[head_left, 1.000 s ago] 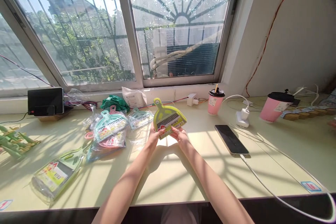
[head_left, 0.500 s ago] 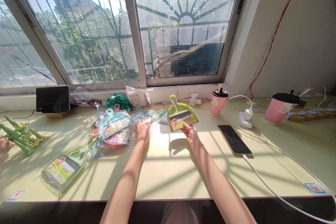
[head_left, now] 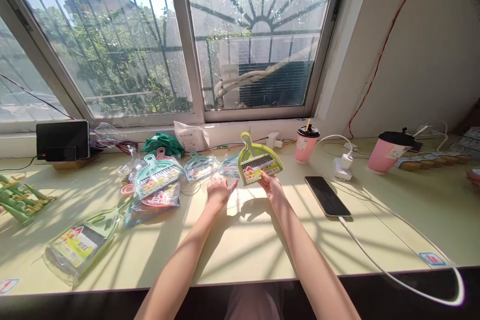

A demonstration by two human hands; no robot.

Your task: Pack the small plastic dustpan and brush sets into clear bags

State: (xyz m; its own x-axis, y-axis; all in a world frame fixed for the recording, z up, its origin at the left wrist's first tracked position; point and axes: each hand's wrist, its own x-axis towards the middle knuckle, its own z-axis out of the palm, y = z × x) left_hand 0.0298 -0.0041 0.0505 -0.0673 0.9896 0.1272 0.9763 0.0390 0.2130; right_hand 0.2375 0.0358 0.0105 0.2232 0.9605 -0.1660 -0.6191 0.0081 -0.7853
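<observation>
My right hand point(head_left: 270, 184) grips the lower edge of a green dustpan and brush set point(head_left: 258, 162), raised above the table with its printed card facing me. My left hand point(head_left: 220, 191) is over the table just left of it, thumb out and fingers apart, holding nothing. Behind that hand lie a wrapped teal dustpan set point(head_left: 201, 166) and another teal one point(head_left: 229, 164), partly hidden. A pile to the left has a teal dustpan set point(head_left: 157, 177) on top of a pink one point(head_left: 163, 196). Nearer me lies a bagged green dustpan set point(head_left: 80, 242).
A phone point(head_left: 327, 197) on a white cable lies to the right, near a white charger point(head_left: 343, 166). Two pink cups point(head_left: 305, 146) stand behind. A black tablet point(head_left: 63, 141), a green plastic bag point(head_left: 164, 144) and green plastic pieces point(head_left: 22, 200) are left.
My left hand has moved right, away from the teal dustpan sets and toward the green one. My right hand still holds the green set. The view has shifted slightly right.
</observation>
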